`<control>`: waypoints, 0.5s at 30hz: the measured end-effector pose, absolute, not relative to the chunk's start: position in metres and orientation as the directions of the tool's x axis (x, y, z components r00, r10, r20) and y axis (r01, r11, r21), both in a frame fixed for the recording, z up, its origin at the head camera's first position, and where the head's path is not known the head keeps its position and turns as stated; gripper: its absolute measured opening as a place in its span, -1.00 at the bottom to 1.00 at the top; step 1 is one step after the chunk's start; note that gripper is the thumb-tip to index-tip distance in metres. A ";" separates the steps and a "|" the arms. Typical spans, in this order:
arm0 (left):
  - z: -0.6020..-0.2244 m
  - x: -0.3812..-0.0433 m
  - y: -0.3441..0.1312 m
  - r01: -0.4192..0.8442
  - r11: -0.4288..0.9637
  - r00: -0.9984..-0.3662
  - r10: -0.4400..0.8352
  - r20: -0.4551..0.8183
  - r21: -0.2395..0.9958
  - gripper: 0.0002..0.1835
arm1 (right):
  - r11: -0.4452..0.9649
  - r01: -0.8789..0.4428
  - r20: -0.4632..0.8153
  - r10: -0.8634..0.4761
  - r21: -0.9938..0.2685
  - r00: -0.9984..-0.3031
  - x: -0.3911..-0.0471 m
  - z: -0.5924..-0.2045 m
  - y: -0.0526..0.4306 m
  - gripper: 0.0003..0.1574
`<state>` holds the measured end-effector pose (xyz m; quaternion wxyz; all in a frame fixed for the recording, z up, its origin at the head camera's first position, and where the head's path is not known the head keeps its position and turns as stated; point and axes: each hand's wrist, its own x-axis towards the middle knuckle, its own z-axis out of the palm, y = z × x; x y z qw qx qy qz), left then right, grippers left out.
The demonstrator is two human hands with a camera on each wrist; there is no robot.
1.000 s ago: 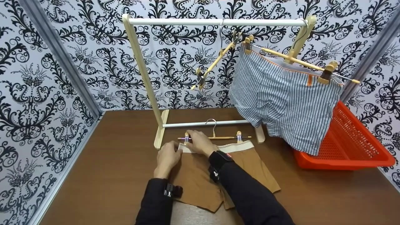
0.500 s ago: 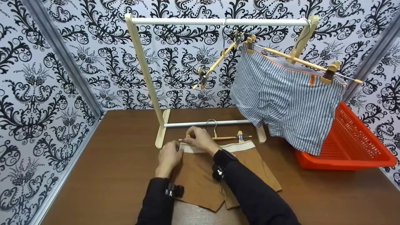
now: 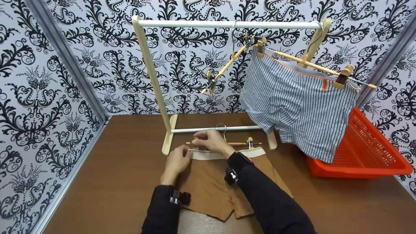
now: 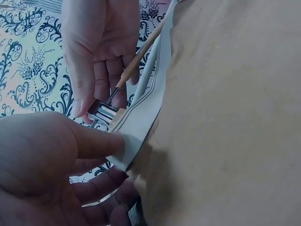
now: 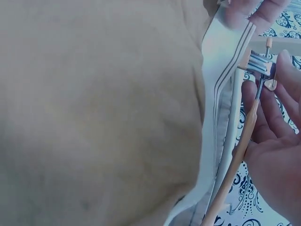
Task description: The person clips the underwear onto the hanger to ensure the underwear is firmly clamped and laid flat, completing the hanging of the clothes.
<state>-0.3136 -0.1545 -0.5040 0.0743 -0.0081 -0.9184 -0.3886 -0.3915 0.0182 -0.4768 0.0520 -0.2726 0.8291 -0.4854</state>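
Brown shorts (image 3: 208,185) lie flat on the table, their white waistband (image 3: 205,155) towards the rack. My left hand (image 3: 177,162) pinches the waistband's left corner, thumb on top in the left wrist view. A wooden clip hanger (image 3: 236,143) lies just beyond the waistband. With my right hand (image 3: 211,141) I pinch its left clip (image 5: 260,66) between thumb and fingers. That clip sits right at the waistband's edge; whether cloth is between its jaws I cannot tell. The hanger's right clip (image 3: 250,143) stands at the waistband's other end.
Behind the shorts stands a rack with a white top rail (image 3: 195,23). From it hang a bare clip hanger (image 3: 227,65) and another carrying striped shorts (image 3: 295,100). A red basket (image 3: 360,170) is at the right, partly behind the striped shorts.
My right hand has gone from touching the left clip to pinching it, and has risen slightly with its fingers lifted. My left hand stays at the waistband corner.
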 end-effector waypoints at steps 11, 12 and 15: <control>-0.501 -0.313 -0.152 0.038 0.684 -0.991 -0.065 0.113 0.728 -0.85 | 0.282 -0.419 0.236 -0.508 -0.863 -0.829 -0.394 -0.469 0.022 -0.63; -0.501 -0.314 -0.152 0.041 0.683 -0.991 -0.064 0.115 0.730 -0.85 | 0.282 -0.417 0.236 -0.506 -0.864 -0.830 -0.395 -0.469 0.023 -0.62; -0.501 -0.314 -0.152 0.051 0.671 -0.991 -0.058 0.122 0.739 -0.86 | 0.279 -0.417 0.247 -0.486 -0.865 -0.838 -0.395 -0.473 0.024 -0.61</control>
